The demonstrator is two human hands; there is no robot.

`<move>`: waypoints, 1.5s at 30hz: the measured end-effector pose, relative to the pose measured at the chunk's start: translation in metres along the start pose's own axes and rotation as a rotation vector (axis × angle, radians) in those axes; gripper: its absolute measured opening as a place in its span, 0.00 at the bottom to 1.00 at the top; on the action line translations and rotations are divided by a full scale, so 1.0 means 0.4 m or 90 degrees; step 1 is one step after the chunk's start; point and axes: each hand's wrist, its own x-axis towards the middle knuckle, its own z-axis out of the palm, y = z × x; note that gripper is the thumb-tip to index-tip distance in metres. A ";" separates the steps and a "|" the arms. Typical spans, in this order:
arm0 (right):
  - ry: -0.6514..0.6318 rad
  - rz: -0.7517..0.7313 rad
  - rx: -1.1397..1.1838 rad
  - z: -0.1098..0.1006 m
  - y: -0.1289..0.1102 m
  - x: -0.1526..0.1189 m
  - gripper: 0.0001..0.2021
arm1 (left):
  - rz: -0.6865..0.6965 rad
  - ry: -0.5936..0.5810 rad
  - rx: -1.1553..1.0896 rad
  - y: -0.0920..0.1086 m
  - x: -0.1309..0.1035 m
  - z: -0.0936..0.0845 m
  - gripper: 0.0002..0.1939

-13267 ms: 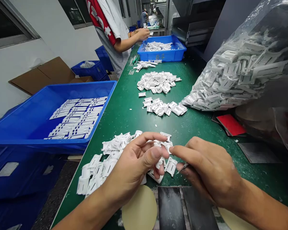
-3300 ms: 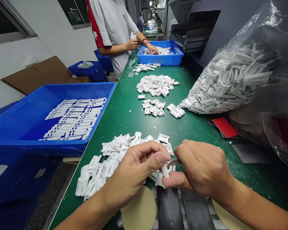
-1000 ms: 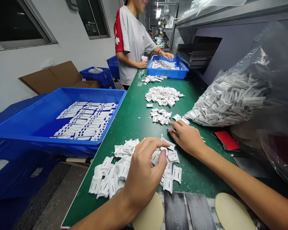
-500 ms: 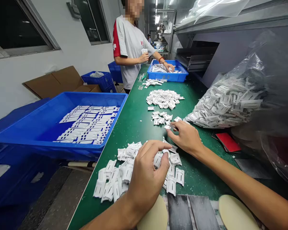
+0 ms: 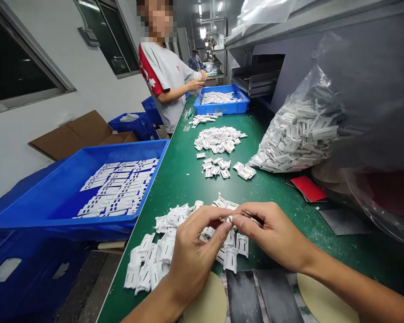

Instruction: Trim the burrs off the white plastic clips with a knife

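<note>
My left hand pinches the edge of a small white plastic part, mostly hidden by the fingertips. My right hand meets it there, thumb and forefinger closed at the part's other side. Between the right fingers lies a thin dark metal tool; its kind is too hidden to tell. Both hands are above a loose pile of slotted white plastic parts on the green table, partly covered by the left hand.
Farther along are a small group of parts, a bigger heap and a blue tray, where a person stands. On the left is a blue bin; on the right, a clear bag of parts. Dark abrasive-looking strips lie in front.
My right hand has come back from the small group of parts to my left hand, which has closed on the white part. The other person's hand has left the blue tray.
</note>
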 end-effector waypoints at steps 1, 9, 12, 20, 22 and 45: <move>0.010 -0.027 -0.006 0.001 0.000 -0.005 0.16 | -0.039 0.016 -0.026 0.001 0.000 0.001 0.07; 0.127 -0.289 -0.152 0.021 0.026 -0.023 0.03 | -0.139 0.011 -0.021 -0.002 0.001 0.003 0.09; 0.205 -0.357 -0.281 0.026 0.041 -0.022 0.05 | -0.007 -0.012 0.165 -0.002 -0.001 -0.001 0.07; 0.270 -0.427 -0.409 0.025 0.039 -0.026 0.07 | 0.175 -0.047 0.422 -0.010 -0.002 -0.001 0.10; 0.260 -0.420 -0.388 0.030 0.035 -0.025 0.08 | 0.191 -0.040 0.437 -0.016 -0.002 0.000 0.12; 0.372 -0.326 -0.204 -0.020 0.010 -0.030 0.12 | 0.135 -0.334 0.107 0.038 0.006 -0.057 0.18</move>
